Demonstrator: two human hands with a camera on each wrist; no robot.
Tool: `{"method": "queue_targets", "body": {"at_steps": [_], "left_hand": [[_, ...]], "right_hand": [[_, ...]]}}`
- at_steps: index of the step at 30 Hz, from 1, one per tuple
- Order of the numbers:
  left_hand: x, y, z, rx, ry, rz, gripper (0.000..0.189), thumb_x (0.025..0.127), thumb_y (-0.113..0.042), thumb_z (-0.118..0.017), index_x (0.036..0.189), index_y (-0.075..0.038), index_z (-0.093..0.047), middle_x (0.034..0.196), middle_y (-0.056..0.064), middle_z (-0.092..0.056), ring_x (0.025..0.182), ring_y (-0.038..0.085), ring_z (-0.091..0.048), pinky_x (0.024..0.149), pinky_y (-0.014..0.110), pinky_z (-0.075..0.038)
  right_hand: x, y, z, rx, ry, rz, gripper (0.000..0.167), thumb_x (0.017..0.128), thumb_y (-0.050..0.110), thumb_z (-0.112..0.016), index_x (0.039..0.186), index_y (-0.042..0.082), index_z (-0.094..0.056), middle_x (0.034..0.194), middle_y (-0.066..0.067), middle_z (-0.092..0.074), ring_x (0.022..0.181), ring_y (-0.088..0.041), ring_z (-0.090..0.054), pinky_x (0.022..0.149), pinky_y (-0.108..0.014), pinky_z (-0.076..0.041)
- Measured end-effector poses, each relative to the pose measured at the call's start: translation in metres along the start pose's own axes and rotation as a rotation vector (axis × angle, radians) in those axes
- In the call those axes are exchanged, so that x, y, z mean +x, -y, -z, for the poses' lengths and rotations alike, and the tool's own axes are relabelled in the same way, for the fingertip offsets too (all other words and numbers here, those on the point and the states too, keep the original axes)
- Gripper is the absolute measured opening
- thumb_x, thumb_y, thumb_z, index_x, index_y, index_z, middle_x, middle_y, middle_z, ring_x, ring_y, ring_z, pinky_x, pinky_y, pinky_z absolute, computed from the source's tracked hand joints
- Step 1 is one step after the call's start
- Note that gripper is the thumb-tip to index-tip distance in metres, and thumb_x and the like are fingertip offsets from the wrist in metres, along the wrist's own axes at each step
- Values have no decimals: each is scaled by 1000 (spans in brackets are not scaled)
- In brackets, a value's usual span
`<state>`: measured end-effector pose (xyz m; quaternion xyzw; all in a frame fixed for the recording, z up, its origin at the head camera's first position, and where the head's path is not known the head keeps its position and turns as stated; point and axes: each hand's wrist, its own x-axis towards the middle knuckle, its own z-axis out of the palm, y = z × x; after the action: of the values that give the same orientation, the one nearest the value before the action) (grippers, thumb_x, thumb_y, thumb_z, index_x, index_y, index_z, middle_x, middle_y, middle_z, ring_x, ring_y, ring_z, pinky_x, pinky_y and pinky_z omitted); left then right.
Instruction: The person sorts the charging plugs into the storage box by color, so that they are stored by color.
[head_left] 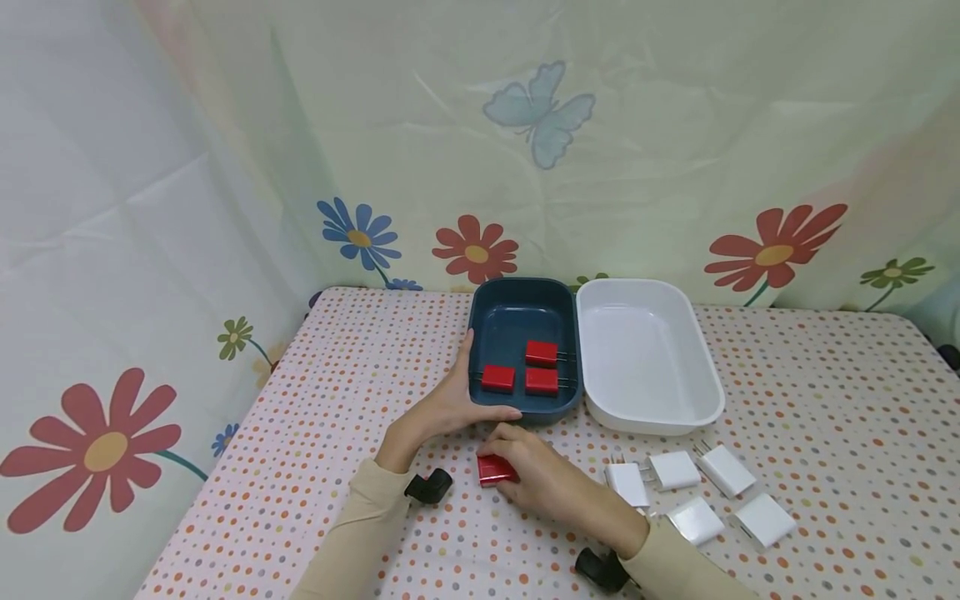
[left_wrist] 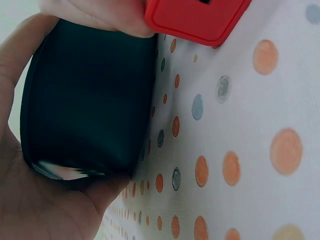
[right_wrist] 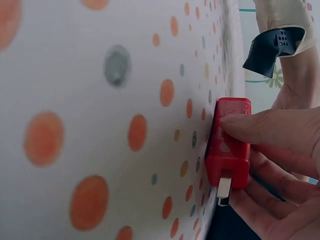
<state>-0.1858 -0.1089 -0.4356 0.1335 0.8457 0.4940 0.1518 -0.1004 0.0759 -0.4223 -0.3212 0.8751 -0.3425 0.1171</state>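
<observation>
My left hand [head_left: 448, 402] holds the near left corner of a dark blue tray [head_left: 521, 323], thumb along the front rim and fingers up the left side. Inside that tray lie three red charger plugs [head_left: 498, 378] with metal prongs. Just in front of it, my right hand [head_left: 538, 473] pinches another red charger plug [head_left: 495, 471] low over the spotted cloth. In the right wrist view the thumb lies across this plug [right_wrist: 227, 150], with a metal prong sticking out of its end.
A white tray [head_left: 648, 354] stands against the right side of the blue one. Several white charger plugs [head_left: 696, 521] lie scattered in front of it, right of my right forearm. A flowered curtain [head_left: 637, 167] hangs behind the table [head_left: 825, 417].
</observation>
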Motion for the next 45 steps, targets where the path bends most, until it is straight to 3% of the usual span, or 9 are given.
{"method": "queue_targets", "body": {"at_steps": [9, 15, 22, 29, 36, 45], "left_hand": [[-1, 0, 1, 3, -4, 11, 133, 83, -33, -90, 168, -23, 13, 176, 6, -5, 159, 32, -13, 122, 61, -26], [-1, -2, 0, -3, 2, 9, 132, 84, -31, -89, 168, -23, 12, 176, 6, -4, 159, 32, -13, 122, 61, -27], [-2, -3, -1, 0, 1, 13, 133, 83, -33, -90, 168, -22, 12, 175, 8, -6, 158, 34, -15, 121, 62, -28], [1, -2, 0, 5, 10, -16, 133, 83, -31, -89, 167, -18, 14, 174, 10, -9, 157, 33, -18, 120, 61, -30], [2, -2, 2, 16, 25, -17, 133, 84, -34, -87, 167, -18, 15, 174, 14, -10, 156, 36, -21, 120, 60, -32], [1, 1, 1, -43, 40, -66, 134, 85, -31, -89, 166, -24, 17, 172, 1, -17, 156, 25, -21, 121, 57, -29]], "right_hand": [[0, -1, -3, -39, 22, 8, 40, 86, -5, -82, 124, -6, -69, 127, -15, -62, 113, -28, -60, 95, -45, -56], [-3, -2, 1, -27, 18, 12, 39, 85, -4, -82, 122, -5, -71, 123, -12, -64, 110, -25, -61, 93, -43, -56], [-13, 1, 22, 20, 48, 2, 40, 83, 2, -86, 121, -3, -73, 115, -5, -66, 100, -18, -61, 81, -29, -56], [-13, 5, 53, -39, -22, 59, 42, 82, 3, -89, 120, -3, -73, 113, -7, -68, 97, -17, -63, 81, -29, -59], [2, -1, 84, -69, -137, 118, 43, 81, 0, -89, 121, -3, -74, 109, -10, -71, 98, -24, -64, 80, -33, -62], [44, -12, 112, -42, -190, 71, 41, 84, 2, -86, 122, -7, -72, 111, -16, -73, 98, -30, -68, 85, -44, -61]]}}
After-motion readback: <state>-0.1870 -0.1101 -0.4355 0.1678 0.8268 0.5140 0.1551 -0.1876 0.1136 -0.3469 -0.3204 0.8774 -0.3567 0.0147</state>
